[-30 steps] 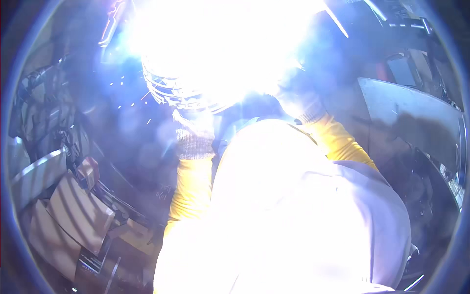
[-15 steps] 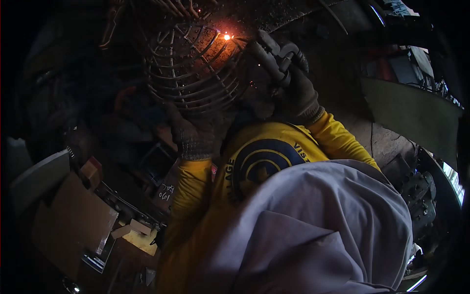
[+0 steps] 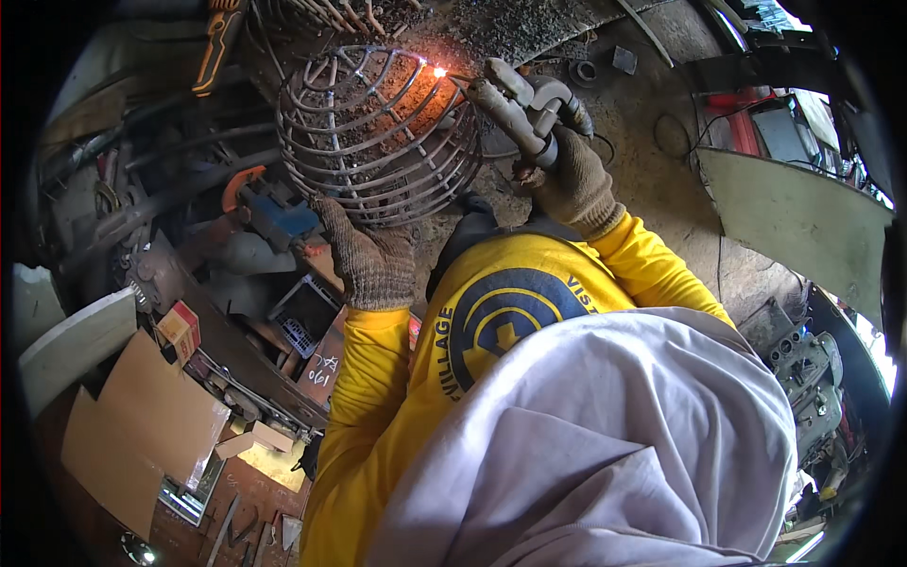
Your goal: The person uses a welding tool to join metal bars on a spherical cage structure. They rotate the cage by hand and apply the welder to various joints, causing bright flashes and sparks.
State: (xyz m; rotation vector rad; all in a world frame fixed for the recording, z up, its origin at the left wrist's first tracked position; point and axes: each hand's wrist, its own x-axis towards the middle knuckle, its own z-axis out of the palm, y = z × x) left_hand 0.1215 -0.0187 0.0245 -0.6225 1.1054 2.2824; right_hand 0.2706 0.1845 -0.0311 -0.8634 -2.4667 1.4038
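One round wire cage (image 3: 378, 132) on cluttered worktop (image 3: 652, 180), one glowing weld spot (image 3: 438, 72) at its top rim. Left gloved hand (image 3: 370, 260) pressed against cage's lower edge, grip spread. Right gloved hand (image 3: 567, 180) clenched around one electrode holder (image 3: 515, 104)

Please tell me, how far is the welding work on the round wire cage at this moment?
Done: the wire cage already has its dome shape, many rings joined to curved ribs. In hand: the gloved left hand steadies its lower edge, while the gloved right hand holds the electrode holder, its tip at a glowing spot on the upper rim. Left: I cannot tell which joints remain unwelded.
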